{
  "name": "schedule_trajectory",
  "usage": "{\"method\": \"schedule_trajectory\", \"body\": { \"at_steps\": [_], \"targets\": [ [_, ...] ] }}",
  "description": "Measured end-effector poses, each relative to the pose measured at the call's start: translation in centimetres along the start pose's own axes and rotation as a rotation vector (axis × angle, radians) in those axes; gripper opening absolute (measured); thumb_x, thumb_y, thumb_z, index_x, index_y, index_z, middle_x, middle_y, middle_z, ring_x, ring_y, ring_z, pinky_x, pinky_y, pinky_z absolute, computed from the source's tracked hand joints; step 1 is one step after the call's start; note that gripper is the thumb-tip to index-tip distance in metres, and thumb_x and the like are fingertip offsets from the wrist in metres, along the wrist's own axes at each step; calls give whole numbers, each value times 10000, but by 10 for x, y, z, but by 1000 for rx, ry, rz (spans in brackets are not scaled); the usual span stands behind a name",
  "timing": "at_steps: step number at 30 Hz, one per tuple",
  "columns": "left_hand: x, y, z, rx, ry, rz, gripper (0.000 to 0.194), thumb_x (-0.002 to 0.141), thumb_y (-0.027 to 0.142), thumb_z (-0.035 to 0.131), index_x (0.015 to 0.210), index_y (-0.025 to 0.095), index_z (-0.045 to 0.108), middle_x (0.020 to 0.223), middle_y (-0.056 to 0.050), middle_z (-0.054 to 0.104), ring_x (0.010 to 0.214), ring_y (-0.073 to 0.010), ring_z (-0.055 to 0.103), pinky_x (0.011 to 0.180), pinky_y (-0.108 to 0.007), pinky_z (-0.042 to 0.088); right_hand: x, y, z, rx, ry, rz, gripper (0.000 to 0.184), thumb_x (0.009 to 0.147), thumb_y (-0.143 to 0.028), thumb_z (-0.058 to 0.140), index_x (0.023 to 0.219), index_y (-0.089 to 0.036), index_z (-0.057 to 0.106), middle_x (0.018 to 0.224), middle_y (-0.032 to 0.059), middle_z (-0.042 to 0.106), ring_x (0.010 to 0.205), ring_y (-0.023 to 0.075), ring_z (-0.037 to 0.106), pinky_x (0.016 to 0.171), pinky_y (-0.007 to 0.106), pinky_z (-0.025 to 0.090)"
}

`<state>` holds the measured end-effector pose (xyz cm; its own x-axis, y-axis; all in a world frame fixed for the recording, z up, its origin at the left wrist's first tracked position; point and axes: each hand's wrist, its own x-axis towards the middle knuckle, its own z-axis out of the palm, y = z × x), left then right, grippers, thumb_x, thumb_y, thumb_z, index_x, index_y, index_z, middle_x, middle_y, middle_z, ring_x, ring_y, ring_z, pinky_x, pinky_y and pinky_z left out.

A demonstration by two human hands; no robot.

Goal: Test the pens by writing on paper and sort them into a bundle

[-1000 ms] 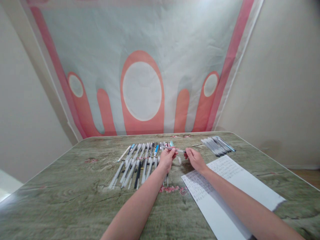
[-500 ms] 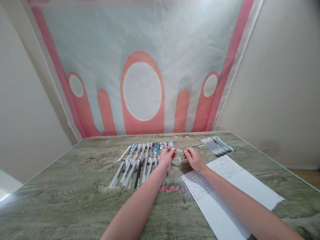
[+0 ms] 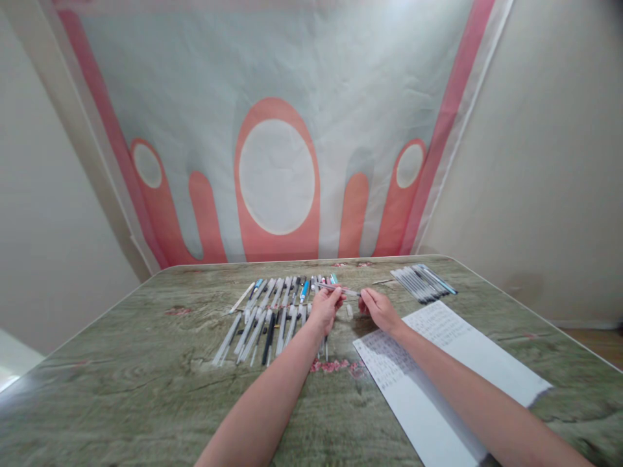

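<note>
Between my two hands a slim clear pen (image 3: 349,292) lies nearly level above the table. My left hand (image 3: 326,308) is closed on its barrel, thumb on top. At the pen's right end, the fingertips of my right hand (image 3: 378,309) pinch the dark tip. A small clear pen cap (image 3: 349,312) rests on the table just below the hands. Left of my left hand are two rows of pens, a back row (image 3: 275,293) and a front row (image 3: 253,334); my left hand and forearm hide part of the front row.
A sheet of paper with handwriting (image 3: 467,363) lies under my right forearm. Several clear pens with dark tips (image 3: 421,283) lie side by side at the back right. The wood-patterned table (image 3: 121,376) ends at a patterned hanging cloth (image 3: 277,175).
My right hand has shifted slightly to the right along the pen's end, and a dark tip now shows there. My left hand holds the barrel as before.
</note>
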<state>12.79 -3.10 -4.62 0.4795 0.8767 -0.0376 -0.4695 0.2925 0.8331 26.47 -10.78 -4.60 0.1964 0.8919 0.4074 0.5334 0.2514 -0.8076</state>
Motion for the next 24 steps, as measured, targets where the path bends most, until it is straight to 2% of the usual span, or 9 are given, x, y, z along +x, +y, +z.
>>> {"method": "schedule_trajectory", "body": {
  "at_steps": [5,11,14,17,24],
  "targets": [
    [0,-1,0,-12,25,-7,222,678,217,655,856,128,556,828,-40,633,579,-32,518,543,-134,400,0,-1,0,57,16,-16,230,845,-403,382,803,-201,482,646,-17,552,569,125,520,551,239,397],
    [-1,0,1,12,-9,5,242,670,212,660,872,130,554,876,-48,630,580,-32,514,536,-138,397,1,3,1,39,3,36,358,861,-431,322,641,-195,478,574,-11,529,530,124,494,534,245,388],
    [-1,0,1,-10,13,7,242,664,219,664,861,131,555,870,-44,627,574,-30,510,535,-137,396,2,4,1,131,3,80,323,847,-454,338,706,-201,480,611,-12,536,534,127,504,500,240,389],
    [1,0,0,-17,21,7,250,660,220,666,864,130,554,870,-45,628,577,-30,510,538,-138,395,2,3,1,153,8,52,245,820,-441,409,780,-207,468,634,-19,538,553,130,512,506,240,396],
    [-1,-1,-1,51,-51,40,284,646,267,678,862,124,562,874,-52,631,579,-34,508,544,-146,391,2,5,-1,93,-28,54,288,848,-420,364,692,-202,468,591,-17,542,528,125,491,523,252,393]
  ]
}}
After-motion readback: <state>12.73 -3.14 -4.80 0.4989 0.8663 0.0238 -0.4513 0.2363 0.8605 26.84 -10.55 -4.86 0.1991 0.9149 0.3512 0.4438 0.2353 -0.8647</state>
